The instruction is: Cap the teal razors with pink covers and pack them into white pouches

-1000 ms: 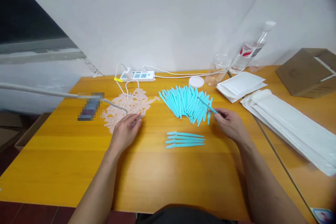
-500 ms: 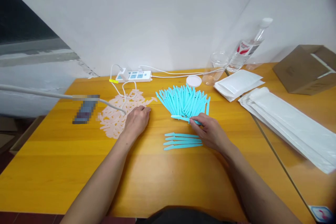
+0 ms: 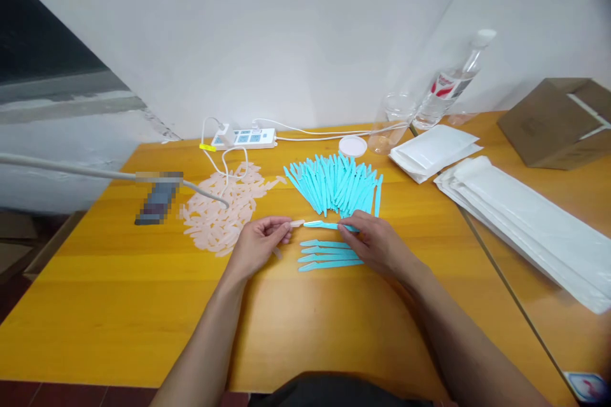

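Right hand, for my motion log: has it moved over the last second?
Yes. The right hand has moved leftward: against the four laid-out blue sticks, it was clear of their right ends and now overlaps them in this view.

Sleeve pile left of stick pile, lid behind, bags right

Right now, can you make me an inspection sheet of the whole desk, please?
Surface: wooden table, seam at right.
Job's things: pink pile; turquoise pile; four turquoise tools in a row, nearer the person.
Clutter: bottle, clear cup, round lid, white packets, cardboard box, pixelated object.
Hands: left hand pinches a pink piece; right hand holds a turquoise tool; their ends are close, touching or not I can't tell.
Cables: white cables at the power strip; grey cable reaching over the pink pile.
Surroundings: pale wall, reddish floor tiles.
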